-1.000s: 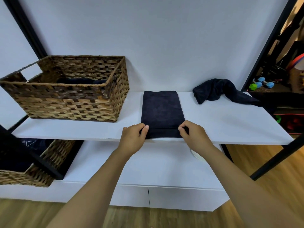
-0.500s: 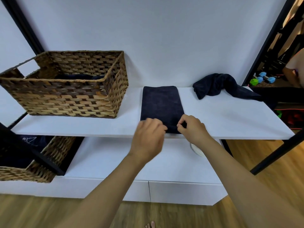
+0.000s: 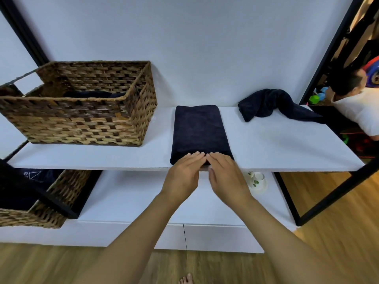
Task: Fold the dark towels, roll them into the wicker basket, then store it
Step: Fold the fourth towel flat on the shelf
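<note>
White shelf (image 3: pixel 276 144) carries the folded dark towel (image 3: pixel 198 128), its near end under both flat hands, left hand (image 3: pixel 182 175) and right hand (image 3: pixel 226 177) side by side, fingertips touching.

Single view on record: a wide-angle head camera, looking forward and steeply down over the person's own forearms. It faces a plain wall squarely, with the white shelf (image 3: pixel 276 144) running across mid-frame at close range. The left hand (image 3: pixel 182 175) and right hand (image 3: pixel 227 177) sit at the centre. The wicker basket (image 3: pixel 82 111) falls left, a black frame post (image 3: pixel 336 52) right. The lower edge takes in the wooden floor (image 3: pixel 328 253) and a bare toe (directly underfoot). Straight lines bow towards the margins. No second view exists, so no overlap applies.
</note>
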`<act>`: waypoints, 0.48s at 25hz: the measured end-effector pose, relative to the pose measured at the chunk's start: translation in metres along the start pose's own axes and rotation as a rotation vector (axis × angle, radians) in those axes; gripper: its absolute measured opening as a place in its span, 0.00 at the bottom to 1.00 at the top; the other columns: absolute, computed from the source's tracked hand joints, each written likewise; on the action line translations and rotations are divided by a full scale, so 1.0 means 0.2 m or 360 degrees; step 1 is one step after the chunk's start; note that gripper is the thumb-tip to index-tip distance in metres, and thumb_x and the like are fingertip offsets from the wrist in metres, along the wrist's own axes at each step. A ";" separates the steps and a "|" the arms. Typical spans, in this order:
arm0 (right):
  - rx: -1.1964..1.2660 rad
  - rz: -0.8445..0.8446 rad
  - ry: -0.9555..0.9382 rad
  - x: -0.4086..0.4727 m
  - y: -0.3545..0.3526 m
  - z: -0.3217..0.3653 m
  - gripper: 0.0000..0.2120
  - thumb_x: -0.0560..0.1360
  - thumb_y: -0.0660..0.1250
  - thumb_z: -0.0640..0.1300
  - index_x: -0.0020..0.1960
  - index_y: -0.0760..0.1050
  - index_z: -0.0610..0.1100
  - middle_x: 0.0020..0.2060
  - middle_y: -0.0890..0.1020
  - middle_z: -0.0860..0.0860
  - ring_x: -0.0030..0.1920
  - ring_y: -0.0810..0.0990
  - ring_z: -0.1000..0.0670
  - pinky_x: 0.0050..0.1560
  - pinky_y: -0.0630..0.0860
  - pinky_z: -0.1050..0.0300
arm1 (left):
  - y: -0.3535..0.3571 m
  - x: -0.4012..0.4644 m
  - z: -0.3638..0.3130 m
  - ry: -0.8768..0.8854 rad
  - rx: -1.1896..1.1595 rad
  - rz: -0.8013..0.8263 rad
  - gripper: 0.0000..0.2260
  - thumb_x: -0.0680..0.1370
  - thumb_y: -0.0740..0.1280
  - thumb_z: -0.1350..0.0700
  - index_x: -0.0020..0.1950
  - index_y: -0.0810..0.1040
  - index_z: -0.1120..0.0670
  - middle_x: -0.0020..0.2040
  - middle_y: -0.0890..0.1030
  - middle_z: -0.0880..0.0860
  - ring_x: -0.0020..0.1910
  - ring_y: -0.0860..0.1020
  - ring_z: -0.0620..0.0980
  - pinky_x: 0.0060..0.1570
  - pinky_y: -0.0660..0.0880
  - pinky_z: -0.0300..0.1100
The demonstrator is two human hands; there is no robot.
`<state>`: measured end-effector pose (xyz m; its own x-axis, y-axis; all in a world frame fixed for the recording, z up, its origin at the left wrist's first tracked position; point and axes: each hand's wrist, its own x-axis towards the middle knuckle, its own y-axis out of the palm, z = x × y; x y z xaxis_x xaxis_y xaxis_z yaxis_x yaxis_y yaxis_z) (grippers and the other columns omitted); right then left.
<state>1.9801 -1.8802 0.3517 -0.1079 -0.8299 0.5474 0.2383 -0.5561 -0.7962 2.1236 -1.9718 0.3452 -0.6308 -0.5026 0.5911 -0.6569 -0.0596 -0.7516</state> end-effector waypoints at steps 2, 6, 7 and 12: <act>-0.0084 0.0004 0.0019 0.01 -0.01 -0.08 0.19 0.73 0.74 0.37 0.63 0.79 0.38 0.56 0.83 0.44 0.56 0.81 0.41 0.57 0.79 0.46 | -0.05 0.01 0.07 -0.0079 0.0030 -0.0003 0.14 0.76 0.74 0.63 0.62 0.83 0.59 0.61 0.84 0.55 0.61 0.82 0.54 0.67 0.74 0.47; -0.0110 0.0020 0.0051 0.08 -0.04 -0.17 0.16 0.73 0.77 0.43 0.58 0.82 0.38 0.46 0.82 0.46 0.44 0.78 0.42 0.40 0.78 0.49 | -0.15 0.01 0.16 -0.0164 -0.0039 0.0158 0.16 0.77 0.75 0.57 0.64 0.82 0.57 0.60 0.84 0.53 0.60 0.81 0.53 0.62 0.76 0.46; -0.0132 0.0028 0.0057 0.09 -0.04 -0.19 0.14 0.74 0.76 0.44 0.56 0.82 0.38 0.45 0.81 0.47 0.44 0.77 0.42 0.39 0.77 0.48 | -0.15 0.02 0.16 -0.0158 -0.0032 0.0188 0.15 0.78 0.74 0.57 0.64 0.82 0.57 0.59 0.84 0.53 0.59 0.80 0.53 0.59 0.77 0.44; -0.0237 0.0252 0.0176 0.17 -0.08 -0.18 0.10 0.82 0.63 0.47 0.51 0.78 0.41 0.47 0.77 0.47 0.46 0.71 0.44 0.47 0.69 0.49 | -0.13 0.09 0.12 -0.0236 0.0196 0.0187 0.09 0.83 0.66 0.57 0.59 0.81 0.59 0.50 0.80 0.54 0.48 0.73 0.53 0.47 0.74 0.46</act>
<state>1.9379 -1.9019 0.3739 -0.1876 -0.9025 0.3878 0.1164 -0.4124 -0.9035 2.1393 -1.9987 0.3680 -0.6263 -0.6331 0.4549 -0.5213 -0.0938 -0.8482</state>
